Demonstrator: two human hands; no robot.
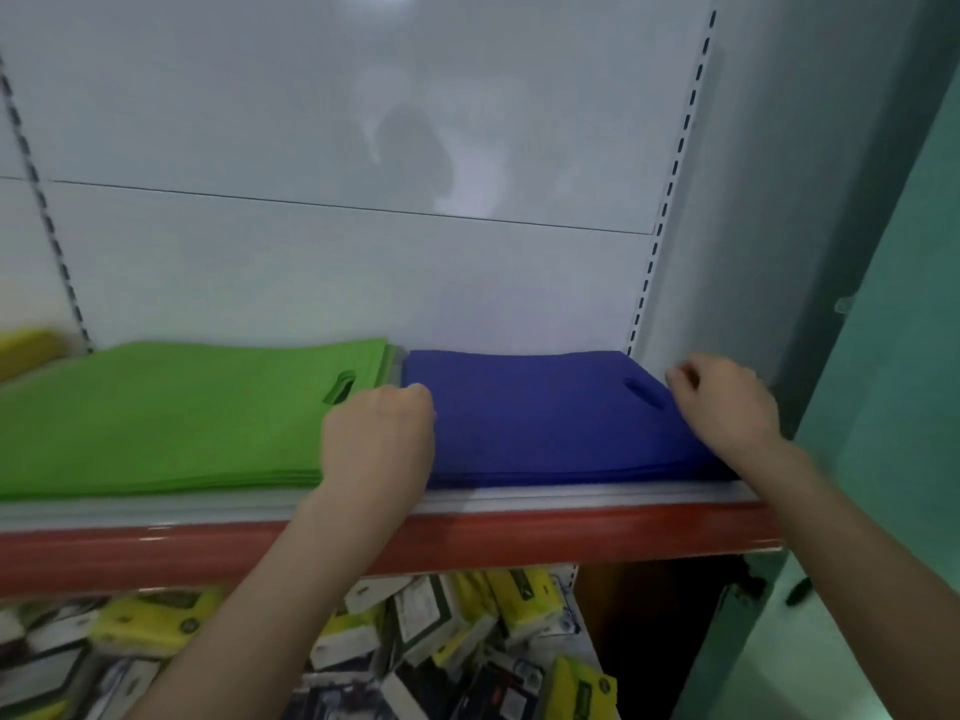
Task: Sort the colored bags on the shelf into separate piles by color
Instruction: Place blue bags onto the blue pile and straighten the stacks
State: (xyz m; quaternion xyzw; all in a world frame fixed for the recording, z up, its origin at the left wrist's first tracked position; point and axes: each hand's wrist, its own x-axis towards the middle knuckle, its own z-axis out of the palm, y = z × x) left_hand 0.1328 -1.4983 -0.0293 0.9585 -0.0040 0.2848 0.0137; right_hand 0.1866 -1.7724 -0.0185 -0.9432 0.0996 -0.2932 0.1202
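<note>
Two flat piles of bags lie side by side on the shelf (545, 498). The green pile (166, 423) fills the left part, the blue pile (540, 418) the right part, each top bag showing a cut-out handle. My left hand (376, 436) sits at the seam between the piles with its fingers curled against the blue pile's left edge. My right hand (724, 400) lies on the blue pile's right edge, fingers bent over it near the handle slot. Whether either hand pinches a bag is hidden.
A yellow thing (28, 350) lies blurred at the shelf's far left. The shelf has a red front strip (571, 537) and a white back panel. Below it lie several yellow and white packets (452, 621). A grey side wall (753, 252) closes the right end.
</note>
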